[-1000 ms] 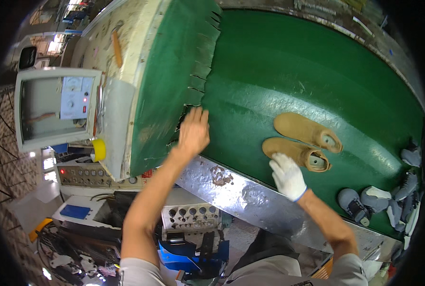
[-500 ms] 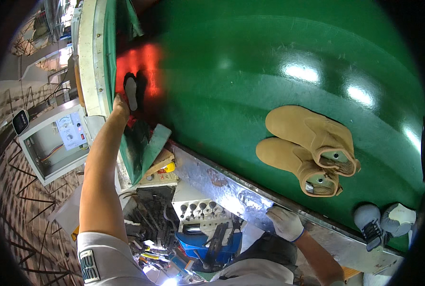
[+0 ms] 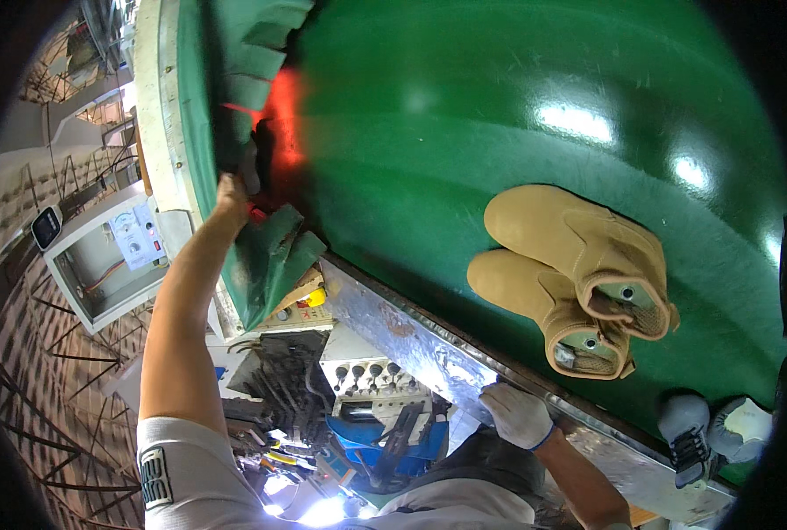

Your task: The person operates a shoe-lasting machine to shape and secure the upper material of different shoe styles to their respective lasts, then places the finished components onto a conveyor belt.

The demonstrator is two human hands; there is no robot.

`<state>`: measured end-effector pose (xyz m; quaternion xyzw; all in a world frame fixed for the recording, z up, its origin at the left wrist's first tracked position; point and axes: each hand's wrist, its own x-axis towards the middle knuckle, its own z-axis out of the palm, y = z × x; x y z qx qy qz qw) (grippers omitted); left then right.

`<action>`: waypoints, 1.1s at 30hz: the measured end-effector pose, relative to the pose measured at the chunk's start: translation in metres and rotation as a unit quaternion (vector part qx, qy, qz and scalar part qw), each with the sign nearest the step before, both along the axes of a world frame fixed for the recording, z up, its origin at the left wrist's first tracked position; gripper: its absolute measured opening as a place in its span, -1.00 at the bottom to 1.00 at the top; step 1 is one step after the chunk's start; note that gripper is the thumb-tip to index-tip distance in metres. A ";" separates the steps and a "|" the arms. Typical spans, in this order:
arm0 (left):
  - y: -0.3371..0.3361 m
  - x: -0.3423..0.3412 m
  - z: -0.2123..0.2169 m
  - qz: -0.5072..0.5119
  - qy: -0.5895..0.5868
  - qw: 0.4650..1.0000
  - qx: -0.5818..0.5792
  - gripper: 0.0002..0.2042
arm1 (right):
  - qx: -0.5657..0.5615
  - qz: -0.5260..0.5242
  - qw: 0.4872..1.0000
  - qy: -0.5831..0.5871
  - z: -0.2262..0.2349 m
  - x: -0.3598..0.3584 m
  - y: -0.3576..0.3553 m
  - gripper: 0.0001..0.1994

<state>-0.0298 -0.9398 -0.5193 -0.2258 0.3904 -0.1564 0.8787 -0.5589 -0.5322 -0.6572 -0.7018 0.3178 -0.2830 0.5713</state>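
My left hand [image 3: 231, 194] is bare and reaches in at the hanging green flaps, where a red glow shows. Right beside it is a grey shoe sole or insole [image 3: 252, 173] with a dark rim, partly covered by a flap. Its fingers are hidden, so I cannot tell whether it grips the sole. In a white glove, my right hand [image 3: 519, 417] lies on the metal side rail [image 3: 420, 344] with its fingers stretched out and nothing held. Two tan ankle boots [image 3: 579, 256] lie on their sides on the green belt-like surface [image 3: 411, 203], beyond the rail.
A pair of grey shoes [image 3: 686, 433] sits at the right end of the surface. At the left, an open control box [image 3: 102, 261] with a dial stands by the pale frame. Black knobs [image 3: 367, 378], a blue bin [image 3: 358, 435] and hand tools lie below the rail.
The green flaps have dropped lower over the red glow and now cover part of the sole. My left hand stays beside it. My gloved right hand keeps to the rail. The view has shifted slightly.
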 end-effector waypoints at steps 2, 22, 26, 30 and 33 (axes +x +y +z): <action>0.041 -0.089 0.027 -0.006 0.111 0.994 0.010 -0.47 | -0.016 0.005 1.000 -0.013 0.006 0.002 -0.002 -0.68; 0.655 -0.175 0.132 0.335 0.668 0.509 -0.426 -0.55 | 0.063 -0.075 0.973 0.211 0.022 0.045 0.003 -0.72; 0.717 -0.150 0.112 0.231 0.707 0.463 -0.482 -0.49 | 0.154 -0.160 0.910 0.350 0.046 0.083 0.028 -0.65; 0.752 -0.144 0.081 0.193 0.691 0.461 -0.522 -0.46 | 0.126 -0.160 0.933 0.298 0.061 0.075 0.054 -0.67; 0.768 -0.127 0.078 0.148 0.703 0.440 -0.539 -0.43 | 0.154 -0.164 0.938 0.265 0.067 0.083 0.100 -0.71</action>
